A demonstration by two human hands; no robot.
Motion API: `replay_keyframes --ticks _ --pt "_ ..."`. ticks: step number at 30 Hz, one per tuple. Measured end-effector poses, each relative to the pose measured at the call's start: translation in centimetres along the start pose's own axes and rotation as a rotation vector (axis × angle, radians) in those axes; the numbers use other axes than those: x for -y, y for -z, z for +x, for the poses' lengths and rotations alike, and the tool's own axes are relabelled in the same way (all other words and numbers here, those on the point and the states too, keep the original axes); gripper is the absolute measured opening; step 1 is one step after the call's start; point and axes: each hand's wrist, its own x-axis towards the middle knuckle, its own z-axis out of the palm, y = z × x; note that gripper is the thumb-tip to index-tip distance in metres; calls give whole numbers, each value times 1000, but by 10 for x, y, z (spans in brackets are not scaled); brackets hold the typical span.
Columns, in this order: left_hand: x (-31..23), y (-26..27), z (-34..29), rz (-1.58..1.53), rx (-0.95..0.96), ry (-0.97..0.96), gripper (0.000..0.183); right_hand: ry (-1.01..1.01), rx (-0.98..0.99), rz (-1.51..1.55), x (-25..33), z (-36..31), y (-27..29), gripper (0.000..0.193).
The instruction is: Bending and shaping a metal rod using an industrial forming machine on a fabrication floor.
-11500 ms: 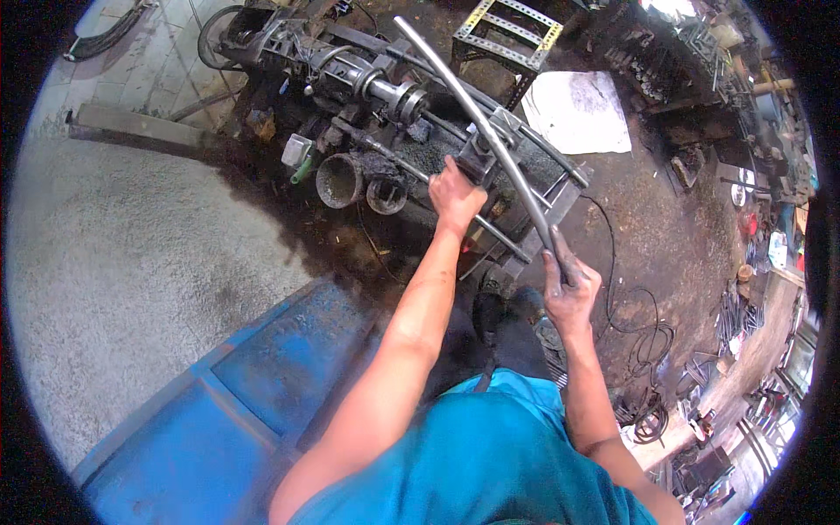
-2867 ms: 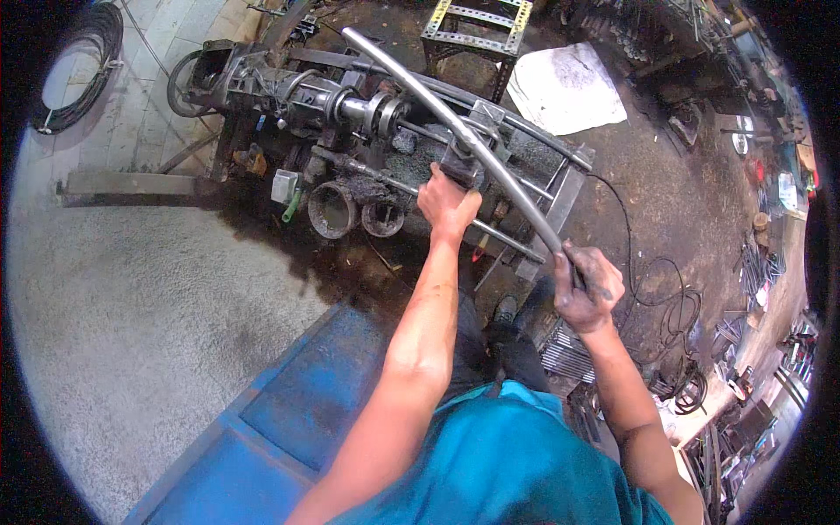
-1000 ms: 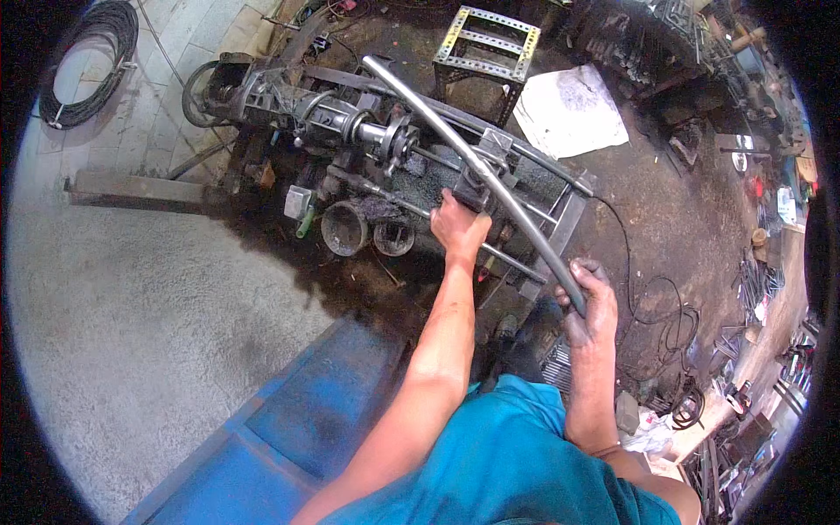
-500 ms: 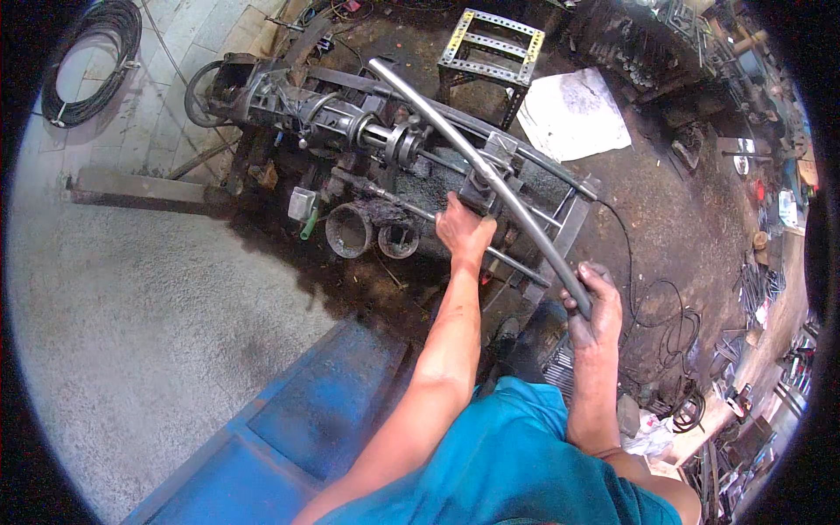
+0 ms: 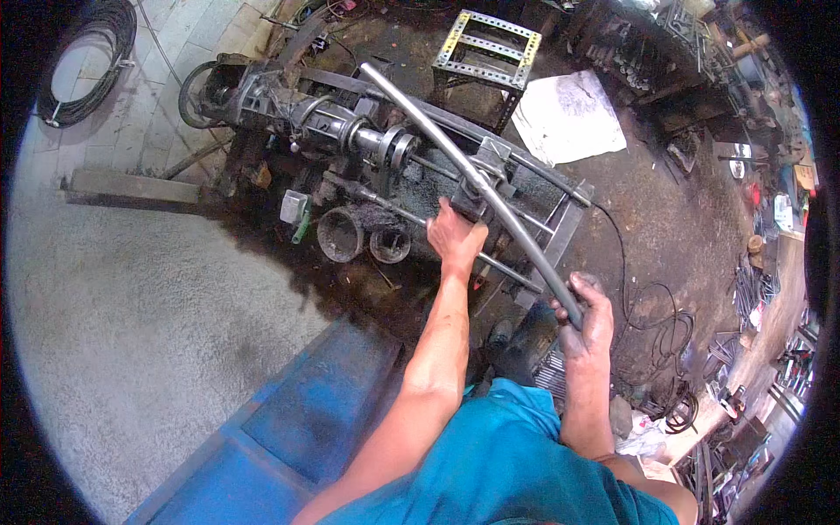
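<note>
My right hand is closed round the lower end of a long grey metal pipe. The pipe slants up and leftward over an oily machine with a round chuck-like head and parallel rails. Partway along, it passes over a dark metal block on the machine's carriage. My left hand grips the near side of this block, its fingertips partly hidden against it. Just under that hand runs a thin steel rod.
Two open metal cylinders sit beneath the machine's near side. Behind it stand a perforated metal stand and a stained white sheet. A blue metal surface lies at lower left, a coiled black hose at far left. Tools and scraps crowd the right.
The view has shifted slightly. Both hands keep their holds, and the pipe stays slanted across the block with almost no movement relative to the machine.
</note>
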Motion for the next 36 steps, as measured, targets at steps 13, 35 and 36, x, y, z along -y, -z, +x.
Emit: replay_keyframes --ticks 13,35,36 --pt "6 -8 0 112 78 69 67 42 33 73 -11 6 14 13" --pt "2 -2 -2 -21 -30 -6 59 206 722 -1035 57 19 24 37" --pt "2 -2 -4 -31 -13 -13 58 199 766 -1035 62 26 25 37"
